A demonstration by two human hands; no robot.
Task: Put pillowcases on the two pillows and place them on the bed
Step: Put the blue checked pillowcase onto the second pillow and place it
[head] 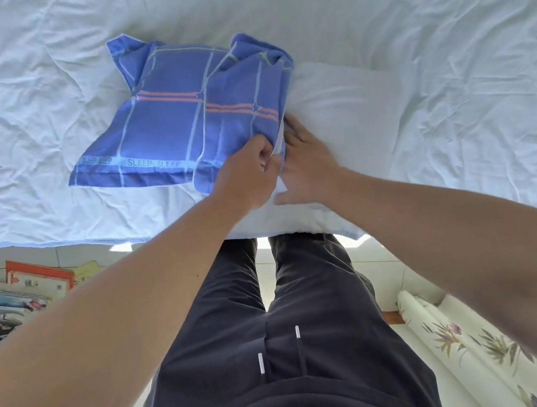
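**Two hands work a blue pillowcase over a white pillow at the edge of a bed**

A bed (38, 97) covered in a wrinkled white sheet fills the upper half of the view. On it, close to the near edge, lies a white pillow (342, 103), its right part bare and its near end hanging a little over the bed's edge. A blue pillowcase (179, 119) with pale grid lines, two orange stripes and the word SLEEP printed along its hem lies to the left, its bunched open end overlapping the pillow's left side. How much of the pillow is already inside the case cannot be told.

The person stands at the bed's edge in dark trousers (281, 356), both bare forearms reaching forward. The left hand (249, 175) has its fingers curled, pinching the edge of the pillowcase opening. The right hand (307, 167) lies just beside it, fingers straight and spread, pressing flat on the pillow with its fingertips at the pillowcase edge.

On the floor to the left sits a loose pile of books (14, 294). At lower right is a cream roll of flower-printed fabric (469, 344).
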